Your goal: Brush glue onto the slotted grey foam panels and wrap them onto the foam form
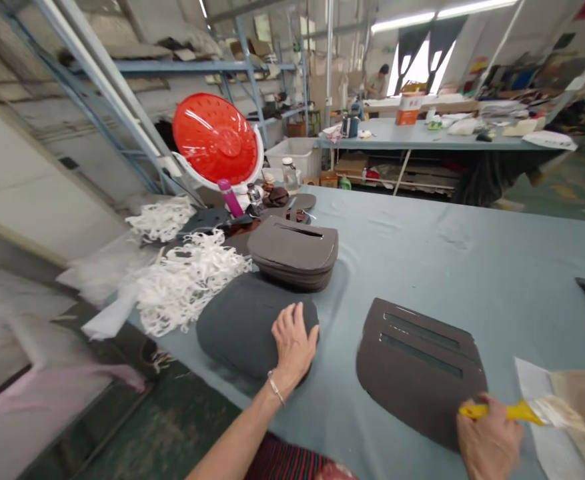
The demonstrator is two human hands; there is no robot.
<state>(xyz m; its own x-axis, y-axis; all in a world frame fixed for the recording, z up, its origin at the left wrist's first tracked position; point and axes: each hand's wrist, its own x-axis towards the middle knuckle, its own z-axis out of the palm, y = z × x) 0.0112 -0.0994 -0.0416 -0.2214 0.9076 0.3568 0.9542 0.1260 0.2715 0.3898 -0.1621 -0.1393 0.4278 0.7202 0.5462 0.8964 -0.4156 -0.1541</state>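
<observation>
My left hand lies with spread fingers on the edge of a dark grey rounded panel pile near the table's front. Whether its fingertips pinch the top panel I cannot see. My right hand is wrapped round the yellow handle of a paintbrush, whose pale bristles point right. Under and beside that hand is a flat brown panel with two long slots. Behind the left hand stands a stack of brown slotted panels.
White strips lie heaped at the left. Behind them are a red plastic basin, a magenta tube and a clear jar. Paper sheets lie at the right under the brush. A second table stands farther back.
</observation>
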